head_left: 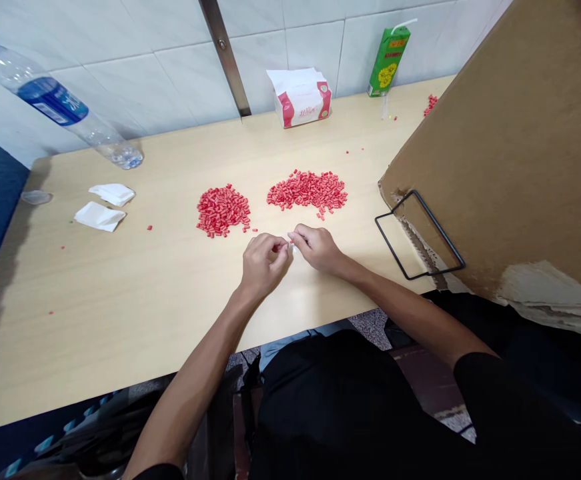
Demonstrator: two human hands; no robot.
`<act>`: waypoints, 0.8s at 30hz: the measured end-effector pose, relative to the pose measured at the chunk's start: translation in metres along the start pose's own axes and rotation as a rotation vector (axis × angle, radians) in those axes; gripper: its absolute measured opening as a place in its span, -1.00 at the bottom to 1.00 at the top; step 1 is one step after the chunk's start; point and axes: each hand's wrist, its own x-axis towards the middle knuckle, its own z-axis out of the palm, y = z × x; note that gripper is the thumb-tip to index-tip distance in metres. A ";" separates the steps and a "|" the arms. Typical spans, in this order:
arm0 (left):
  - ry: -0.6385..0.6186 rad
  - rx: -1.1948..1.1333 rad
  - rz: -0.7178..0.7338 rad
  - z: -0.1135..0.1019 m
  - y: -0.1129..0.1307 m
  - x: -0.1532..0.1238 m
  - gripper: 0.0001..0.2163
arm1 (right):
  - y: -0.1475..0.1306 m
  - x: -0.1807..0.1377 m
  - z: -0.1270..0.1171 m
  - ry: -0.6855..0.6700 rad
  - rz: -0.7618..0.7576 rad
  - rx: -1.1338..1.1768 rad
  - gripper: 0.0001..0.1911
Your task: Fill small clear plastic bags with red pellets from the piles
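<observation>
My left hand (264, 261) and my right hand (317, 248) meet close together above the table, both in a pinch. Between their fingertips shows a tiny bit of red and white, too small to name. A heap of small red tube-shaped pieces (223, 210) lies just beyond my left hand, with a few strays at its near right edge. Another wider pile of red pieces (307, 190) spreads out beyond my right hand. The fingers touch neither heap.
Along the tiled wall stand a tissue pack (304, 100), a green drink carton (389, 61) with a straw, and a leaning plastic bottle (65, 107). Folded white papers (101, 216) lie left. A large brown board (490, 147) with a black wire frame (435, 230) bounds the right side.
</observation>
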 end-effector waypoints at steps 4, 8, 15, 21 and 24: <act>-0.008 0.008 -0.013 -0.001 0.000 0.000 -0.88 | 0.000 0.000 0.001 -0.006 0.000 -0.018 -0.68; -0.011 0.008 -0.009 0.000 0.000 0.000 -0.89 | 0.001 0.001 0.001 -0.005 -0.002 -0.022 -0.68; -0.002 0.000 0.007 0.000 -0.001 0.000 -0.89 | 0.001 0.000 0.001 0.001 -0.006 -0.018 -0.68; -0.009 0.008 -0.002 0.000 -0.001 0.000 -0.89 | 0.001 0.000 0.002 0.000 -0.010 -0.024 -0.68; -0.001 0.009 0.011 0.000 -0.002 0.000 -0.89 | 0.001 0.000 0.002 -0.001 -0.011 -0.032 -0.68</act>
